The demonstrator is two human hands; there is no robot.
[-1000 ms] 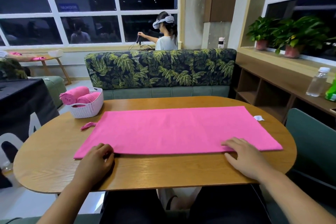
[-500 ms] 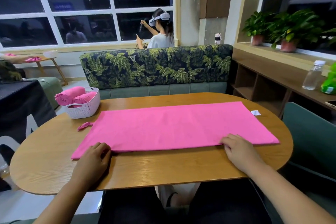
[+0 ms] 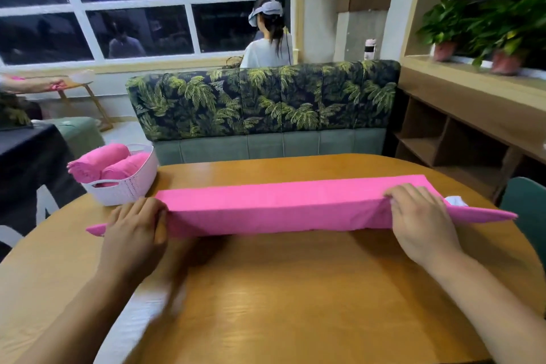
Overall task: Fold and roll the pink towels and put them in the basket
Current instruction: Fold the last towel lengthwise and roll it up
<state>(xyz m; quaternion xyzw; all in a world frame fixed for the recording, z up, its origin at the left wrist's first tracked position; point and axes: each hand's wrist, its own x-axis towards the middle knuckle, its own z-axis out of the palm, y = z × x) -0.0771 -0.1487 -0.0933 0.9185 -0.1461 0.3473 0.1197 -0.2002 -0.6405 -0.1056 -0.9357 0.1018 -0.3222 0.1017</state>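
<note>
Pink towel (image 3: 280, 210) no longer flat, near edge now lifted off the counter (image 3: 295, 289), left hand (image 3: 134, 233) gripping it at 9 o'clock, right hand (image 3: 419, 221) at 3 o'clock

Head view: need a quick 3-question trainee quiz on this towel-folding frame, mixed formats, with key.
1. True or false: the left hand and the right hand both grip the pink towel, its near edge raised off the table.
2. How many rolled towels show in the white basket? A) one B) two C) four
3. Fill in: the basket stands on the person's ____ side of the table.
Key: 1 true; 2 B; 3 left.
</note>
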